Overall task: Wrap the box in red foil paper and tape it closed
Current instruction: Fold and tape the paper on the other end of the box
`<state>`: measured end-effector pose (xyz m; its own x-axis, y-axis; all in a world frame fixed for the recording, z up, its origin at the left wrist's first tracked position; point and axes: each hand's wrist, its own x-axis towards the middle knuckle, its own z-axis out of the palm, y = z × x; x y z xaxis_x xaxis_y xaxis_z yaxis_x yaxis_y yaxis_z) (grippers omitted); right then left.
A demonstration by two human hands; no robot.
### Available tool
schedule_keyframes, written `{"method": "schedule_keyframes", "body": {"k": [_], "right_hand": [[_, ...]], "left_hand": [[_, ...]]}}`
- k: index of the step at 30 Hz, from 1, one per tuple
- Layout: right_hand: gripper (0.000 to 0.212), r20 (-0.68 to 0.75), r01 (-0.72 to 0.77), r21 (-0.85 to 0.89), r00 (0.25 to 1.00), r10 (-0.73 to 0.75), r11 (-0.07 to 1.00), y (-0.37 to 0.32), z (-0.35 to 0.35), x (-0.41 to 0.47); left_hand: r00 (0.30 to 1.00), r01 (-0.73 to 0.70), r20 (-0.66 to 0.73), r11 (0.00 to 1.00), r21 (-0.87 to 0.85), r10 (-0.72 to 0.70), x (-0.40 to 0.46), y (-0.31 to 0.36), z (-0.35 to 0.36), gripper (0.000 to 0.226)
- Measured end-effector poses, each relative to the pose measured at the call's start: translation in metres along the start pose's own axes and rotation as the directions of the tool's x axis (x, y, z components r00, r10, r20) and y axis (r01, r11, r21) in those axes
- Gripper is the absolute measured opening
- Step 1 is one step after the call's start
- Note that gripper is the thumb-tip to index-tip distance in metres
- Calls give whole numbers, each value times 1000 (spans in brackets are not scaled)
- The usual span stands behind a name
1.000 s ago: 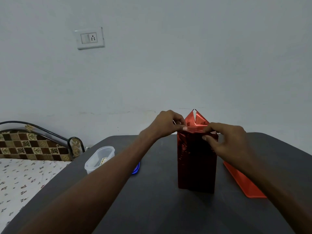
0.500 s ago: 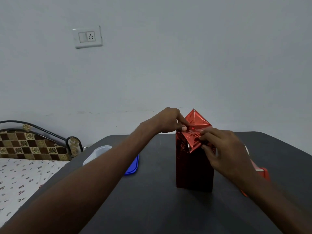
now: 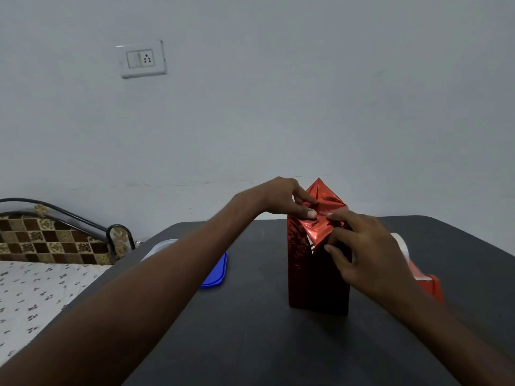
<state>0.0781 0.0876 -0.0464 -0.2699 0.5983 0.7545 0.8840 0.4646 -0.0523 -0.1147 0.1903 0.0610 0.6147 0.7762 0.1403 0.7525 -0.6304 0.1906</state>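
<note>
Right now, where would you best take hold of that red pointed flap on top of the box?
Probably at the tip of the lower flap, pinched from the near side: it hangs loose over the front of the box, pointing down, while the left hand pins the fold.

- The clear container (image 3: 161, 246) is mostly hidden behind the left forearm.
- The blue lid (image 3: 216, 270) beside it is half covered.
- The tape dispenser (image 3: 418, 270) is blurred and partly screened by the right hand (image 3: 370, 254).

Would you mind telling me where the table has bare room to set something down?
Bare: the near table in front of the wrapped box, and between it and the blue lid. Crowded: right of the box, by the tape dispenser.
</note>
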Motion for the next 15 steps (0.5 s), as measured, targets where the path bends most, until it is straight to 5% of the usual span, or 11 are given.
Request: {"method": "schedule_keyframes", "body": {"k": [15], "right_hand": [[19, -21, -11, 33, 1000, 12, 999, -9, -2, -1]], "left_hand": [[978, 85, 183, 994, 72, -97, 5, 21, -16, 62]]}}
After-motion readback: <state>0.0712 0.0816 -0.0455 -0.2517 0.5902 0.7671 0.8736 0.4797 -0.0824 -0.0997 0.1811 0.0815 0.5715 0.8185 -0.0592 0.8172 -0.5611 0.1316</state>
